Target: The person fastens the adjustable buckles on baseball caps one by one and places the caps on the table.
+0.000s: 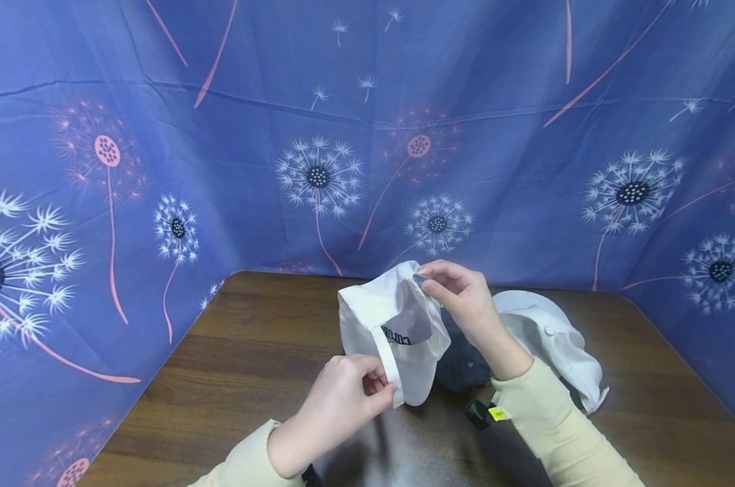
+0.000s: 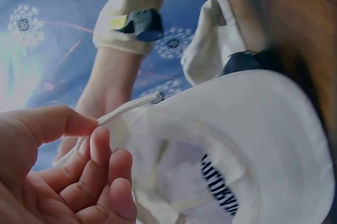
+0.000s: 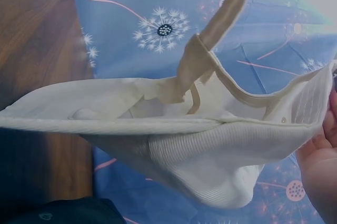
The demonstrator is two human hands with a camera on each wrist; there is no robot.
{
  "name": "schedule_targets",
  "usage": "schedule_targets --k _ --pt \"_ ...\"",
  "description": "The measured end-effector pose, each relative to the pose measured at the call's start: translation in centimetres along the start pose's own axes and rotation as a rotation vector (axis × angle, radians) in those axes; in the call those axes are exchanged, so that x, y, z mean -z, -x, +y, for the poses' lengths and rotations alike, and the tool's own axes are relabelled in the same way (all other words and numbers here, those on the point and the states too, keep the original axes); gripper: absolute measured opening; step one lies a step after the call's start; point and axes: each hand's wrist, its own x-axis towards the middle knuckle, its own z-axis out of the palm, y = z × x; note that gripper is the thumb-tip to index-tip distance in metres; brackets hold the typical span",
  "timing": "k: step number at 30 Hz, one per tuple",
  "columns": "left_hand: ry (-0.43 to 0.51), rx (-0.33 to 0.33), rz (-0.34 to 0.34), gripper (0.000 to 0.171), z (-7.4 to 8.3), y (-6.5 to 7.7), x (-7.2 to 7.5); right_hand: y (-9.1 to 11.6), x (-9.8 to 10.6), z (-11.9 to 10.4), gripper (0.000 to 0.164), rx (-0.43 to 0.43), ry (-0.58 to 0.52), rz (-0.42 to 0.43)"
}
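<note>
A white cap (image 1: 358,304) with dark lettering hangs above the table between my two hands, its opening turned toward me. My left hand (image 1: 346,396) pinches the cap's narrow strap (image 1: 387,357) between thumb and finger. In the left wrist view the curved brim (image 2: 284,124) spreads to the right of the left hand (image 2: 73,171). Up at the far edge of the cap, my right hand (image 1: 468,297) pinches the fabric with thumb and forefinger. The right wrist view has the cap (image 3: 205,150) side-on, with the right hand (image 3: 318,155) at its right end.
A dark navy cap (image 1: 461,362) lies on the table behind the held one. Beside it, partly behind the right forearm, is another white cap (image 1: 553,331). The brown wooden table (image 1: 239,352) meets a blue dandelion-print cloth (image 1: 252,169) at the back and sides.
</note>
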Motion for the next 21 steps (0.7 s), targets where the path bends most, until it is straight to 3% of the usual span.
schedule_targets --k 5,15,21 --pt "0.04 -0.041 0.053 0.016 0.3 -0.5 1.1 0.0 0.0 0.0 0.02 -0.014 -0.003 0.01" --pt "0.065 -0.06 0.192 0.015 1.0 -2.0 3.3 0.0 -0.2 0.1 0.019 -0.001 -0.028 0.017" --pt "0.1 -0.003 0.234 0.013 1.7 -3.0 4.2 0.0 -0.4 0.1 0.017 0.025 -0.037 0.034"
